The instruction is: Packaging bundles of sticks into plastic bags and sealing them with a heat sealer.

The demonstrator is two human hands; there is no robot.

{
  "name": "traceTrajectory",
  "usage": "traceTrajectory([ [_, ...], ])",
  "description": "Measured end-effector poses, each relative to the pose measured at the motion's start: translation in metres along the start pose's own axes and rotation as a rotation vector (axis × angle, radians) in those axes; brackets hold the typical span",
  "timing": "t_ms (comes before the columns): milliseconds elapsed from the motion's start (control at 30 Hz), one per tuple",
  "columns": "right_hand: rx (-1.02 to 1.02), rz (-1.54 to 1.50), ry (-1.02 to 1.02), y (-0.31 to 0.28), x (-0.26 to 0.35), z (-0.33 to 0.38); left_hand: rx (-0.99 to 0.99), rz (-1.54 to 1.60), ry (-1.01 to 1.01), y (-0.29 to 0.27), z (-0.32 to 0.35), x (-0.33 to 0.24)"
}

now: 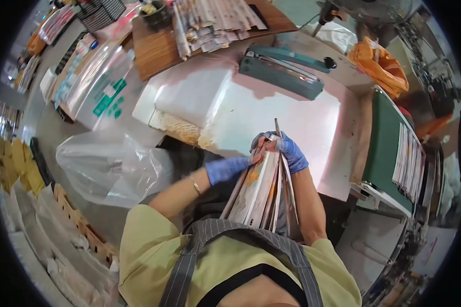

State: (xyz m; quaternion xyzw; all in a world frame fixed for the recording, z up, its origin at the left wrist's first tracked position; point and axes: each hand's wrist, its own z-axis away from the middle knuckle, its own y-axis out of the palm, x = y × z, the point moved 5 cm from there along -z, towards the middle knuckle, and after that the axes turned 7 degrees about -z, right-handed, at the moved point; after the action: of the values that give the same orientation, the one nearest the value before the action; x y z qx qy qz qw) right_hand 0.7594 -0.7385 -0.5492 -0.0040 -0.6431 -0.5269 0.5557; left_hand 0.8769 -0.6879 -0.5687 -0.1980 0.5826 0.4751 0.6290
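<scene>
I hold a stack of flat printed pouches (261,192) upright against my apron, their lower ends near my chest. My left hand (229,169), in a blue glove, grips the left side of the stack near its top. My right hand (291,151), also blue-gloved, pinches the top ends of the pouches, one thin edge sticking up past the fingers. Both hands sit just in front of the near edge of a white work surface (271,115).
A teal heat sealer (281,71) lies at the far side of the surface. White foam sheets (189,97) are stacked left of it. A clear plastic bag (107,163) hangs at left, an orange bag (379,64) lies at right, and a green conveyor (386,148) carries more pouches.
</scene>
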Motion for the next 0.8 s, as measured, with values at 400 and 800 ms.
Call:
traceTrajectory([
  [400,-0.104,-0.098,0.024,0.024,-0.051,-0.038,-0.772,-1.35,0.285,-0.246,0.002,-0.057],
  [800,-0.22,0.027,0.073,0.004,-0.051,-0.05,-0.788,-0.427,0.089,-0.147,0.036,-0.046],
])
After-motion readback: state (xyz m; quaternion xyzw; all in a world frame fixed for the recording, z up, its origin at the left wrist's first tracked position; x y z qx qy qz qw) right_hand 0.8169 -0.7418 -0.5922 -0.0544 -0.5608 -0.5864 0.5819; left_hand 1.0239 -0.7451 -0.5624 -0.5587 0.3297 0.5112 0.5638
